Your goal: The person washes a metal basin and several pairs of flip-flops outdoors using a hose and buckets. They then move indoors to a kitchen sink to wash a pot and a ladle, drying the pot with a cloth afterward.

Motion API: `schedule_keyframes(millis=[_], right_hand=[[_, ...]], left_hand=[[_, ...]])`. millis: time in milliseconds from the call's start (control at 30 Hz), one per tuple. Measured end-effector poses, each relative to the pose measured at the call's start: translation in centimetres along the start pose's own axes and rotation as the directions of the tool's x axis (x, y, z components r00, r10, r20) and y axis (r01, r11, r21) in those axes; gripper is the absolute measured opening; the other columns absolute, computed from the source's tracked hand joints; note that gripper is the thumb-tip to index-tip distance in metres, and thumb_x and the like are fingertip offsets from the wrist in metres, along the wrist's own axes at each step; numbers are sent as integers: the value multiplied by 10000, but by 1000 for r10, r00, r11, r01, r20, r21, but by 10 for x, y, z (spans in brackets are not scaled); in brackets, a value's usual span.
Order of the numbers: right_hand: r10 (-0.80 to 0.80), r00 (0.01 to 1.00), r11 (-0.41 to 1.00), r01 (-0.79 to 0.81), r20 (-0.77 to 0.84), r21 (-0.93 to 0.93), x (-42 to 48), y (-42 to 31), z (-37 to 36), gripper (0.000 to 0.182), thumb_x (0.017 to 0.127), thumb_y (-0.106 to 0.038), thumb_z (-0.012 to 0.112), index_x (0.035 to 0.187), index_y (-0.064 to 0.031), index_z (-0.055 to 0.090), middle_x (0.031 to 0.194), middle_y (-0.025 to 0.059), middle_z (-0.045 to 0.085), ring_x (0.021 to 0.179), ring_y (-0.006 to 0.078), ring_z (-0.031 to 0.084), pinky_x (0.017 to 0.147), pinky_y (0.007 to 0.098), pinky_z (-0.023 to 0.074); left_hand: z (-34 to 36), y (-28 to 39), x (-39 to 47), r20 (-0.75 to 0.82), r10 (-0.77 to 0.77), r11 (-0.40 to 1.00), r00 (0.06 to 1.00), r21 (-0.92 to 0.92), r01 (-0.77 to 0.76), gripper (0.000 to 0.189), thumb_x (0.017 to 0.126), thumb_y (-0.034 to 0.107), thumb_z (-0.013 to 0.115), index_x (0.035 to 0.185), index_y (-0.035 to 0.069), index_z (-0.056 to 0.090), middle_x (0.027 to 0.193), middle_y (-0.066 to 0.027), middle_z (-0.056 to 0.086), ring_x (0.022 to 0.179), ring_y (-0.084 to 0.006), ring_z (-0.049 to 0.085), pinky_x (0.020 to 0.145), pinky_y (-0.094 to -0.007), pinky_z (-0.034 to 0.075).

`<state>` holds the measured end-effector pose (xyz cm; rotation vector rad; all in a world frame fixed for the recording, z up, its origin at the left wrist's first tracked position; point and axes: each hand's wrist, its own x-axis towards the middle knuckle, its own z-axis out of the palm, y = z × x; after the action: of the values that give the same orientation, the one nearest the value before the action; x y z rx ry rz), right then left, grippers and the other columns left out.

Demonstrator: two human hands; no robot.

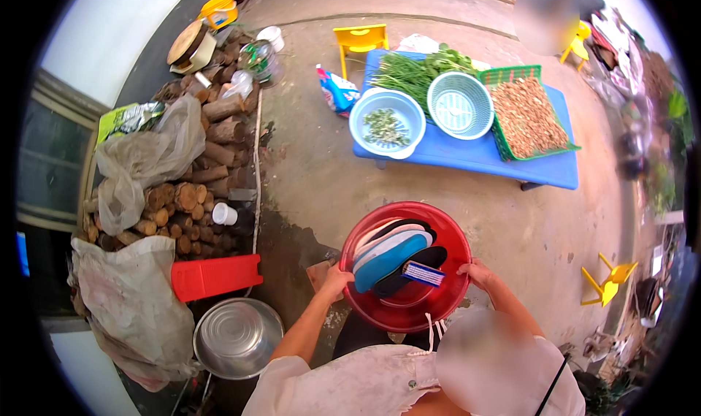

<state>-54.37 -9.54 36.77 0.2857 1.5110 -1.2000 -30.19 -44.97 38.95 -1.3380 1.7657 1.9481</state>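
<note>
A round red plastic basin is held out in front of me by its rim. My left hand grips the rim on the left, and my right hand grips it on the right. Inside lie several shoe insoles, overlapping: a blue insole on top of pale ones, and a black insole beside it. A scrub brush with a blue edge and white bristles facing up rests on the black insole. Part of the insoles underneath is hidden.
Ahead stands a blue table with a light-blue basin, a colander, leafy greens and a green tray of brown pieces. At left are stacked logs, a red stool and a metal basin. A yellow chair lies right.
</note>
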Motion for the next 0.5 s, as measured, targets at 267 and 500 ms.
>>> schedule_keyframes(millis=[267, 500], right_hand=[[-24, 984, 999, 31, 179, -37, 71, -92, 217, 248, 710, 17, 553, 949, 48, 613, 804, 108, 645, 681, 210, 636, 601, 316, 546], [3, 975, 939, 74, 221, -336, 134, -163, 325, 183, 695, -25, 565, 862, 35, 614, 708, 95, 622, 554, 192, 598, 468, 299, 511]], left_hand=[[-142, 38, -38, -587, 693, 652, 418, 758, -16, 221, 825, 197, 623, 987, 49, 652, 1069, -150, 625, 976, -307, 573, 852, -426, 423], [-181, 51, 12, -541, 557, 720, 630, 692, -42, 547, 770, 212, 695, 1255, 54, 497, 1299, -171, 491, 1207, -333, 444, 965, -450, 363]])
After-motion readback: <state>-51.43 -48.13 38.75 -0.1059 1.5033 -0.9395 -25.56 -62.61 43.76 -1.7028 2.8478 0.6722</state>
